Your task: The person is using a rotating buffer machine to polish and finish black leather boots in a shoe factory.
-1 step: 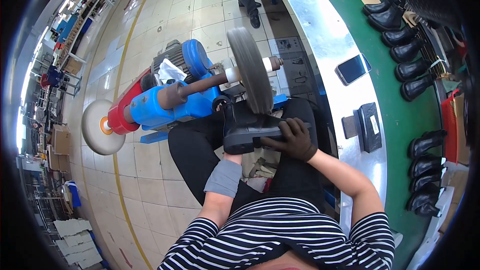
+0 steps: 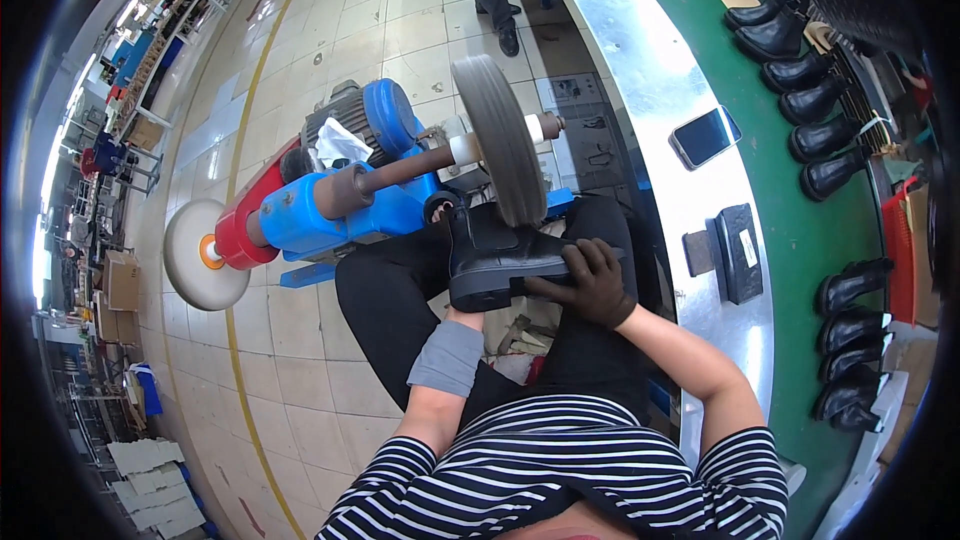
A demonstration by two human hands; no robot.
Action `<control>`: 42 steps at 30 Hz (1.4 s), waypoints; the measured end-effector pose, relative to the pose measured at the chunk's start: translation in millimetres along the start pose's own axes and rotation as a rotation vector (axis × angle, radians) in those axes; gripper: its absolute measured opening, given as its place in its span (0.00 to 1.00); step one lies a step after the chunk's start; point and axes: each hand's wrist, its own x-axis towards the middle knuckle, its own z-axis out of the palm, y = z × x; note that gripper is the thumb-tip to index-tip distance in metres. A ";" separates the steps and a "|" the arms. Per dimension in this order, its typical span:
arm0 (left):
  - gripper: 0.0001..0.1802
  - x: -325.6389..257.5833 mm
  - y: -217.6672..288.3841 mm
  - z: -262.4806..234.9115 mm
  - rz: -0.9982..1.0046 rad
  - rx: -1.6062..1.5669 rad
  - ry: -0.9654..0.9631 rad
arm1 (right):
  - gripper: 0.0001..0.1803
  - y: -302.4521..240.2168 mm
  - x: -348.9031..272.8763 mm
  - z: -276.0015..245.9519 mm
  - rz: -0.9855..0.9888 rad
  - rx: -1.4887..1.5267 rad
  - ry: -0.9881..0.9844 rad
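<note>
From the head camera, a black boot [image 2: 490,258] is held sideways over the lap, its upper at the lower edge of a grey wheel [image 2: 500,140], contact unclear. The gloved right hand [image 2: 592,285] grasps its front; the left hand [image 2: 465,319] is mostly hidden behind it, grip impossible to tell. Buffing seems in hand, calling next for steady, careful turning.

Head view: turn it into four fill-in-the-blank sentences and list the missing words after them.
The brown glove is on the person's ____ hand.
The boot near the dark wheel is coloured ____.
A grey band wraps the ____ forearm.
The phone lies on a shiny bench made of ____.

Missing words: right; black; left; metal.
</note>
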 end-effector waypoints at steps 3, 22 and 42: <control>0.28 -11.6 -15.5 -1.1 -0.147 -0.080 -0.159 | 0.26 -20.0 -14.6 -25.7 0.149 0.017 0.013; 0.19 6.1 -5.2 58.3 0.154 0.441 -0.065 | 0.50 -43.6 -48.9 -97.3 0.919 0.358 -0.182; 0.23 -127.2 -54.1 281.5 -0.029 1.142 -0.838 | 0.36 188.1 -211.9 -148.9 0.864 2.213 1.518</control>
